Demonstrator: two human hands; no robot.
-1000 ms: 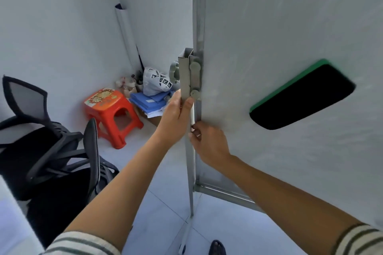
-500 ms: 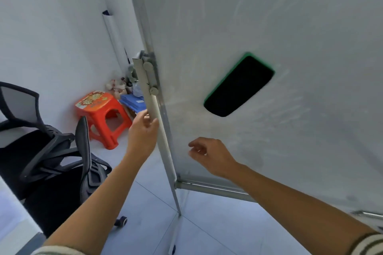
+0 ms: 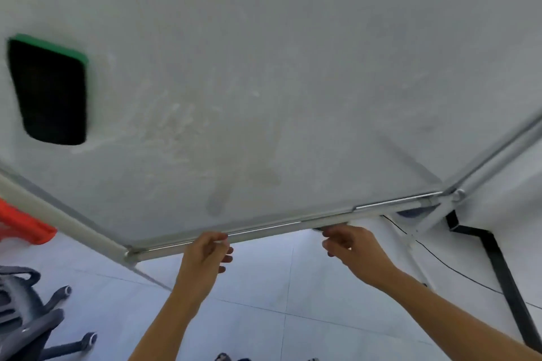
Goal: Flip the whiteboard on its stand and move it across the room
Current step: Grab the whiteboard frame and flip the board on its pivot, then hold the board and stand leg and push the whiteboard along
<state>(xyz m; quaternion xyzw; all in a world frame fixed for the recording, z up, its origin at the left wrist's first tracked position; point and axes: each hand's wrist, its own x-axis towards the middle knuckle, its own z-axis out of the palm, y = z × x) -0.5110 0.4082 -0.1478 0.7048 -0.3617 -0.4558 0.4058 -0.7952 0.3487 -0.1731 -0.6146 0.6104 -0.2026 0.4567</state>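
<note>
Large white whiteboard with a grey metal frame (image 3: 264,82) is seen tilted, filling the upper two thirds of the frame, its smeared face angled down toward the camera. Its lower metal edge rail (image 3: 264,228) is laid as the long axis, running from lower left of centre up to the right edge. Both hands are placed directly beneath that rail, near mid-length. Left hand (image 3: 205,255) is curled with fingers bent up against the rail's underside, thumb side touching it; a full wrap cannot be confirmed. Right hand (image 3: 349,246) is reached up just right of it, fingertips touching or hooked at the rail, exact grip blurred, cannot tell. Both forearms are raised from the bottom of the frame, wrists extended upward. A black rectangular eraser with a green backing (image 3: 48,91) is stuck on the board at upper left. Stand's white tubular post (image 3: 58,220) is seen at left. An orange plastic stool (image 3: 20,223) and black office chair base (image 3: 35,328) are seen lower left. Judged: flip in progress; rail likely to be lifted or pushed next, both hands about equally near.
</note>
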